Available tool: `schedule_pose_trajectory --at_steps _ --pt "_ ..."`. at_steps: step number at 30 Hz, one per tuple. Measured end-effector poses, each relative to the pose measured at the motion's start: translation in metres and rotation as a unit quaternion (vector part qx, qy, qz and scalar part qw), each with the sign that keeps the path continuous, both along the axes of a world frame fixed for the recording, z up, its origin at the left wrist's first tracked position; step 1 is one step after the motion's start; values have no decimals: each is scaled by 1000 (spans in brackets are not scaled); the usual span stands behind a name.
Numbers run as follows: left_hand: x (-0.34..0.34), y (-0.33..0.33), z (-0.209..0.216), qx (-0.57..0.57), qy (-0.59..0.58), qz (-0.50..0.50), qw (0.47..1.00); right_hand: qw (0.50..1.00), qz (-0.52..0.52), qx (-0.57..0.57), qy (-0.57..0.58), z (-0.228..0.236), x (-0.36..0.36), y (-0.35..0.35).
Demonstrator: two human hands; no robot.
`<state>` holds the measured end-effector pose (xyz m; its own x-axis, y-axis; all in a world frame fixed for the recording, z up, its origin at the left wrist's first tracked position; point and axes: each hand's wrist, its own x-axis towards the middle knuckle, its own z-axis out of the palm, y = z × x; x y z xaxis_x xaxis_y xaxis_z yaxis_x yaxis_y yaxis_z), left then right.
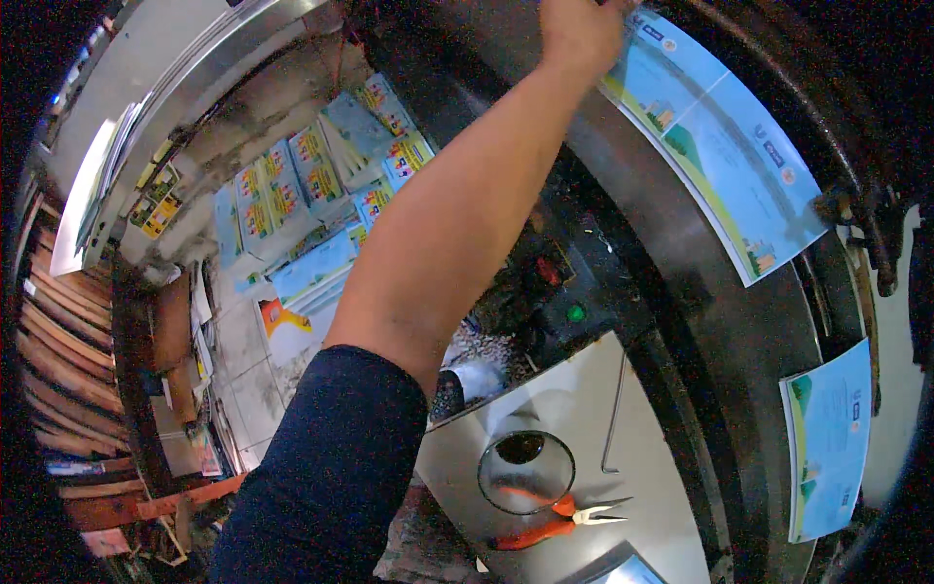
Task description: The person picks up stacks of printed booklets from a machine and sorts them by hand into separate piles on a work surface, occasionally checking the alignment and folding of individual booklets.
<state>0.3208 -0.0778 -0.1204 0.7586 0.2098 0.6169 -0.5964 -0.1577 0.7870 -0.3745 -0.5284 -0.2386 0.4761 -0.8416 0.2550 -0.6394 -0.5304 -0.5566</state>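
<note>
My left hand [581,34] is stretched far up to the picture's top edge, its fingers closed at the left end of a long blue-and-green printed sheet [720,146]. That sheet lies on the dark curved bed of a machine [681,292]. My forearm and dark blue sleeve [331,477] cross the middle of the view. A second printed sheet [832,438] lies further along the bed at the right. My right hand is out of sight.
A metal shelf [642,526] below carries orange-handled pliers [559,516], a round glass dish [525,472] and a thin rod [613,414]. A red button [548,273] and a green button [576,313] sit on the machine. Stacks of printed sheets [311,185] cover the floor; wooden planks [58,341] lie left.
</note>
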Motion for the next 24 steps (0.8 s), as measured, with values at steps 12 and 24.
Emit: schedule_pose_trajectory --at_steps 12,24 --pt "18 8 2 75 -30 27 996 999 -4 20 -27 -3 4 5" --pt "4 13 17 62 -4 49 997 998 -11 39 -54 -5 7 8"
